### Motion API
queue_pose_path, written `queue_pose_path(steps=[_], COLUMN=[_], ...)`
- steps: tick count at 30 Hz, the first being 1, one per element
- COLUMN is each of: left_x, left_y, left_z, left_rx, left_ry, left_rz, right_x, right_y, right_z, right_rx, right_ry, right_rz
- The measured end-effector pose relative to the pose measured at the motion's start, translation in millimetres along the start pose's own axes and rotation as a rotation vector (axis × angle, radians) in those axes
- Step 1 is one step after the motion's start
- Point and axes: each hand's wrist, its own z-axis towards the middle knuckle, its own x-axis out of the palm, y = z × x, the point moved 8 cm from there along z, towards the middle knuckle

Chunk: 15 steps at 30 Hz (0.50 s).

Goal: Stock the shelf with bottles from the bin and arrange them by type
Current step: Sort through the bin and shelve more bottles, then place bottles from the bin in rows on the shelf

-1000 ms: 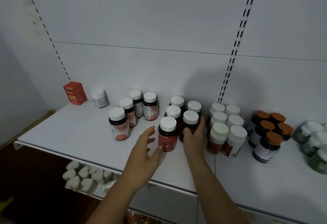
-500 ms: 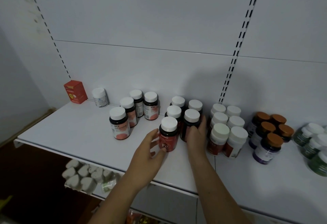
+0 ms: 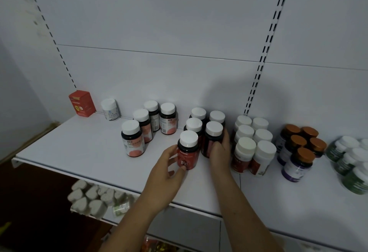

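Note:
On the white shelf (image 3: 83, 152) stand groups of bottles. In the middle is a cluster of dark bottles with red labels and white caps. My left hand (image 3: 169, 170) grips the front one, the Fe bottle (image 3: 187, 150), thumb and fingers round its lower part. My right hand (image 3: 220, 150) holds the dark bottle (image 3: 212, 138) just behind and to the right, fingers wrapped round its right side. Both bottles stand upright on the shelf.
Left group: pink-label bottles (image 3: 133, 138), a small white bottle (image 3: 110, 109), a red box (image 3: 82, 103). Right of my hands: white bottles with red labels (image 3: 252, 150), orange-capped bottles (image 3: 298, 152), green bottles (image 3: 350, 162). A lower shelf holds pale heart-shaped items (image 3: 89, 198).
My left hand has moved in from open beside the Fe bottle and closed round it. My right hand stays on the bottle behind.

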Motion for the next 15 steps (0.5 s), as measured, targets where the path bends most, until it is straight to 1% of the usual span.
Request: queue_pose_path(steps=[6,8,11,13,15], left_x=[-3.1,-9.4,-27.8,-43.7,-66.8], left_y=[-0.1,-3.7,-19.6,-35.0,-48.3], left_z=[1.0,-0.6,-5.4,-11.8,-20.9], left_rx=[0.015,0.037,0.132,0.200,0.228], left_ry=[-0.008,-0.013,-0.052,-0.071,-0.118], left_rz=[0.030,0.067,0.156,0.218,0.289], right_x=[-1.3,-0.5,5.8,14.4,25.7], right_y=[6.7,13.9,29.9,46.6,66.2], right_z=[-24.4,-40.5,-65.6,-82.3,-103.0], right_rx=[-0.096,-0.187,-0.327,-0.422,-0.540], right_ry=[0.033,0.060,0.137,0.223,0.308], right_rz=[-0.168,-0.227,-0.306,-0.342,-0.410])
